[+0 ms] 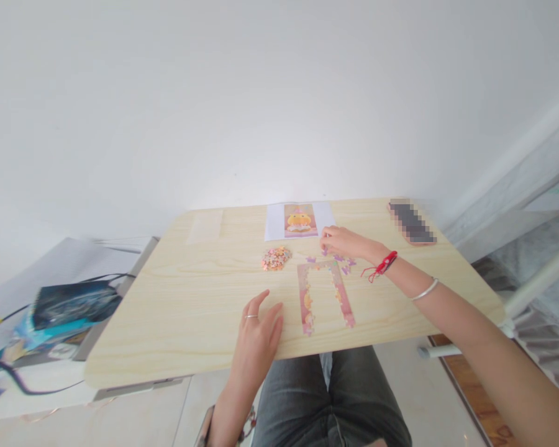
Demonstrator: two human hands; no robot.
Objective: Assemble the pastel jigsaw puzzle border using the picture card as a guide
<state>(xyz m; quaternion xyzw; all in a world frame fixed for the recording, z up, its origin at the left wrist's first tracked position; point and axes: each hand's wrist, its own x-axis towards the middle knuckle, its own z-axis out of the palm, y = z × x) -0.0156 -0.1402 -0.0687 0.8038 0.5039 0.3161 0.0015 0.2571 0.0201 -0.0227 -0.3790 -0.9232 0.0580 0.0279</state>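
Note:
My left hand (257,329) rests on the near part of the table, fingers apart and holding nothing, left of a partly joined jigsaw puzzle (305,298). The joined pieces form a pinkish top edge and two sides, with bare table between them. Beyond it, my right hand (339,241) has its fingers pinched together at a small purple puzzle piece, mostly hidden by the fingertips. Loose purple puzzle pieces (347,264) lie beneath and beside that hand. A heap of mixed puzzle pieces (276,257) sits to the left, above the joined frame.
At the back, a printed sheet (274,223) shows a yellow cartoon figure. A phone (412,222) lies at the back right of the wooden table (177,310), and a pale translucent sheet (205,226) at the back left. Bags and cables (74,304) are left of the table.

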